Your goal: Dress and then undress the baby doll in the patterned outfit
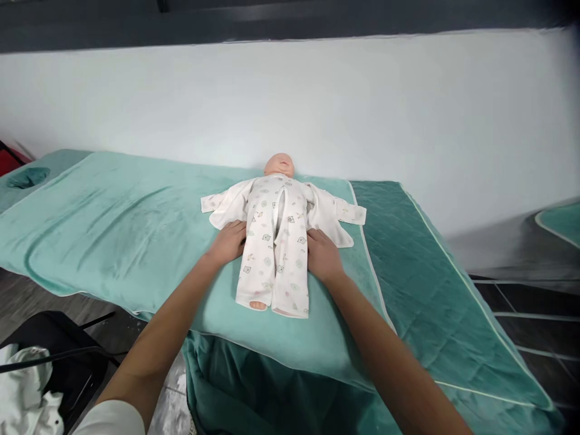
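While the doll (pixel 277 235) lies lengthwise away from us, head far, our left hand (pixel 229 241) and right hand (pixel 322 255) rest flat and spread at its hips, equally near.

Even, soft indoor light, faint shadows, sharp centre, with wide-angle bending at the edges.

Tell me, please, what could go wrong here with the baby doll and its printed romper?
The white printed romper gapes open down the chest, so tugging from either side with the left hand or right hand may widen it. The pale baby doll lies with its feet near the pale green towel's front edge and might slide off.
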Motion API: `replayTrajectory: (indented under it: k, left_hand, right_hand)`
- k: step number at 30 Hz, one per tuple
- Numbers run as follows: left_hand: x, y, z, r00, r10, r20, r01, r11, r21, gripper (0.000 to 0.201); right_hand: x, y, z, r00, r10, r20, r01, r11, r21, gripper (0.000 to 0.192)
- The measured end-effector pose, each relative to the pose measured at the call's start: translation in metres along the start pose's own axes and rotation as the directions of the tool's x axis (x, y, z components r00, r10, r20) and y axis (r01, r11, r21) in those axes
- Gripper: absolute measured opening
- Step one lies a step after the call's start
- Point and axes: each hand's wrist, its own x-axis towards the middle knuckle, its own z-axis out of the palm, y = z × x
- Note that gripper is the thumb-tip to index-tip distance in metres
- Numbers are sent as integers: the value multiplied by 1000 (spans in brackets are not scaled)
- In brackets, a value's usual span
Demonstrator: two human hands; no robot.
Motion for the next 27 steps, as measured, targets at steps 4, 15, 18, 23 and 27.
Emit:
replayTrajectory:
  k: [4,15,18,23,27]
  left_hand:
    - [-4,5,-1,1000,13,-16,-12,998,60,13]
    - [-28,28,-2,975,-151,-164,138,986,-90,25]
    - [-30,30,-1,974,-194,-114,192,981,-33,21]
    - [-31,29,-1,990,-139,-10,140,990,8,17]
    - [-28,29,-3,998,-66,25,67,997,-38,16]
  right_hand:
    - [-3,2,-1,994,-74,-75,89,972,217,23]
    - [-6,6,-9,994,0,-106,51,878,475,22]
    - [-7,6,-9,1000,-19,-12,22,922,388,22]
    - [-9,5,-2,992,-45,118,22,982,188,14]
    - [-10,7,3,988,-73,133,47,981,187,18]
